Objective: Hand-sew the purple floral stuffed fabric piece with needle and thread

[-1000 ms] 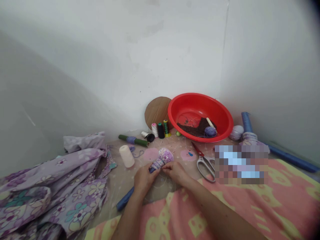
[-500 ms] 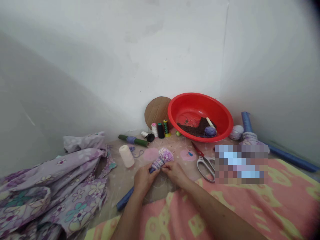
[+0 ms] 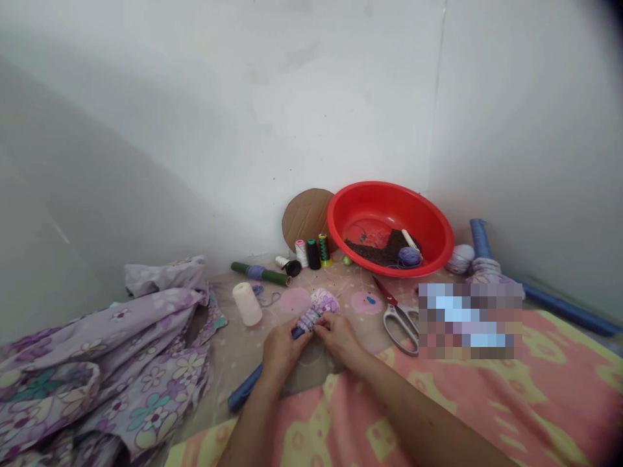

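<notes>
My left hand (image 3: pixel 281 353) is closed around a blue stick (image 3: pixel 244 389) that slants up and away from me. A floral cloth head (image 3: pixel 326 301) covers the far end of this stick, with dark thread wound round its gathered neck. At the right side of that neck, my right hand (image 3: pixel 338 337) has thumb and finger pinched together; the thread between them, if any, is too fine to make out. Loose pale thread lies on the clear-covered surface below the hands. Scissors (image 3: pixel 400 331) with grey handles and red on the blades lie to the right.
A white thread cone (image 3: pixel 247 305) and a green stick (image 3: pixel 238 267) wound with purple yarn stand left. Behind are small thread spools (image 3: pixel 313 254), a cardboard disc (image 3: pixel 304 217) and a tilted red basin (image 3: pixel 389 207). Floral fabric (image 3: pixel 150 383) lies left, a pink-yellow blanket (image 3: pixel 487 402) in front.
My left hand stays on the stick. My right fingers shift slightly at the wrapped neck, staying pinched. The other things have not moved.
</notes>
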### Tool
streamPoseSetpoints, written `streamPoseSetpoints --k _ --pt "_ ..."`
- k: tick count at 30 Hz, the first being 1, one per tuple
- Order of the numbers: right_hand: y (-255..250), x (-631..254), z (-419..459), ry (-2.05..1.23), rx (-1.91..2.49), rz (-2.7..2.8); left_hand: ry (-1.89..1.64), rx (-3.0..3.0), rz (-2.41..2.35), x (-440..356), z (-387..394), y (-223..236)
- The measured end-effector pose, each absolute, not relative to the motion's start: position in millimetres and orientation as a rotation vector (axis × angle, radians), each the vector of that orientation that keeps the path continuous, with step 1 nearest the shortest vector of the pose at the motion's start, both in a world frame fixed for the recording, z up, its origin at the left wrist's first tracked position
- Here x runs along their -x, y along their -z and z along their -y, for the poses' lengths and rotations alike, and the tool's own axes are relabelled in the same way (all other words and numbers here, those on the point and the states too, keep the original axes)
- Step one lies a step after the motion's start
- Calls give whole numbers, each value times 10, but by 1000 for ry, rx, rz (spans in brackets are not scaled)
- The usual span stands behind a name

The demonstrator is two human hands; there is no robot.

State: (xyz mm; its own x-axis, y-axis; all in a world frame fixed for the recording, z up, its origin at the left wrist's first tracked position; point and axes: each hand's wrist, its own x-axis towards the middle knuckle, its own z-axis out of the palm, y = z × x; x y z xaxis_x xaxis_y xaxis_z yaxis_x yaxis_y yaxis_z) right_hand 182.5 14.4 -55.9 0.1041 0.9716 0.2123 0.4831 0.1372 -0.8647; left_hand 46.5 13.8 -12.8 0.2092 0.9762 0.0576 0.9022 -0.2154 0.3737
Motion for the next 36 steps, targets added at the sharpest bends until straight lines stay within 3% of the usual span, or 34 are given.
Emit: streamPoseSetpoints --k 11,16,25,36 --pt "577 -1745 -151 -636 1444 1447 -471 -2245 -1770 -488 -109 151" --pt "539 -1738 -137 -776 1320 1417 -450 -2238 -1781 -494 -101 154" --pt "61 -2009 -7 -1289 945 1339 -494 -2214 -1740 -476 -129 178" --pt "-424 -2013 531 -1208 543 1598 -452 -2233 -1774 -483 -117 108"
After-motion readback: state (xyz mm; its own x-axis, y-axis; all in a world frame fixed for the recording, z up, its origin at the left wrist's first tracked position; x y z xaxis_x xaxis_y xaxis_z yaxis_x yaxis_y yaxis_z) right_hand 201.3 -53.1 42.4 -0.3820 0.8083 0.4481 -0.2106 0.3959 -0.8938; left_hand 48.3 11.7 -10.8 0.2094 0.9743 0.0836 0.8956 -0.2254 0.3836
